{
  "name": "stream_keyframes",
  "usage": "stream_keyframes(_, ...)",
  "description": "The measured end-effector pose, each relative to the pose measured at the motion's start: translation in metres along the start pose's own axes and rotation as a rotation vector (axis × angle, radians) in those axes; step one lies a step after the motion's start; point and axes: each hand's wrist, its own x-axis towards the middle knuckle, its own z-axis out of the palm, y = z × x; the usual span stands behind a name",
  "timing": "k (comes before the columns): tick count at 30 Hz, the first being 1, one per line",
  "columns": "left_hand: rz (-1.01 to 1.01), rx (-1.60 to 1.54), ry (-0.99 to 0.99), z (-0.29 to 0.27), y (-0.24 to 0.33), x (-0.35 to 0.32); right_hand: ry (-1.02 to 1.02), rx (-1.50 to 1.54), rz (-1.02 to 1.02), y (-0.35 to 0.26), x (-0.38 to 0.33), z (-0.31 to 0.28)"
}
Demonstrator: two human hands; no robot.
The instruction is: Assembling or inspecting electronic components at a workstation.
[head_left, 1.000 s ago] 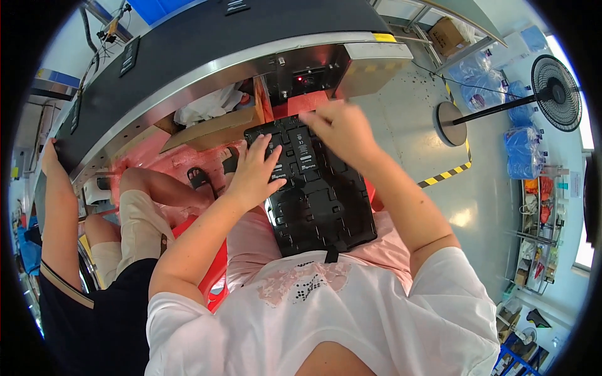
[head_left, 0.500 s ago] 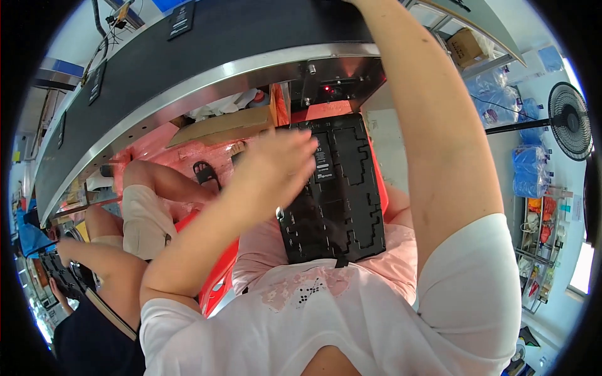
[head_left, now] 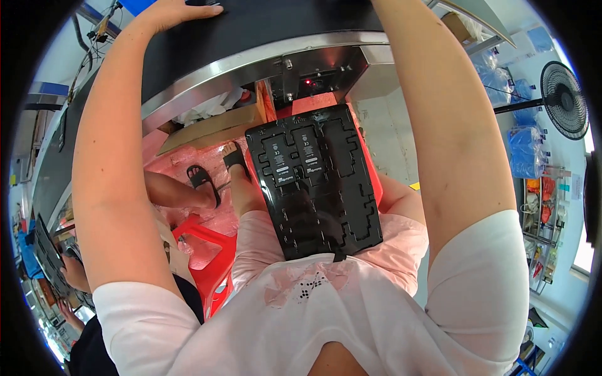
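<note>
A black plastic tray (head_left: 360,210) with shaped pockets rests on my lap, tilted against the table side. Two flat black batteries with white print lie side by side in its far left pockets: the left battery (head_left: 279,164) and the right battery (head_left: 307,152). My left hand (head_left: 179,14) reaches over the black conveyor belt (head_left: 269,25) at the top edge, thumb stretched out; its other fingers are partly cut off by the frame, and nothing shows in it. My right forearm (head_left: 433,75) extends up past the belt's right part, and the hand is beyond the frame.
A metal rail (head_left: 251,56) edges the belt. Below it stand a cardboard box (head_left: 210,130) and a red stool (head_left: 210,244). At the left a co-worker holds another black tray (head_left: 49,254). A black fan (head_left: 564,100) and shelves (head_left: 539,232) stand at the right.
My left hand has left the tray and moved up and left onto the belt. Both batteries in the tray now show uncovered. The view has shifted slightly.
</note>
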Motion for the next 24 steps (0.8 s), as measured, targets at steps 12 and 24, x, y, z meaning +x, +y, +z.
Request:
stream_keyframes(12,0.067,0.027,0.231,0.024,0.055,-0.024,0.114,0.756,0.094,-0.091,-0.217,0.148)
stream_keyframes(24,0.271,-0.397,0.171,0.200,0.122,-0.257,-0.078,-0.123,0.241,-0.039,-0.225,0.246)
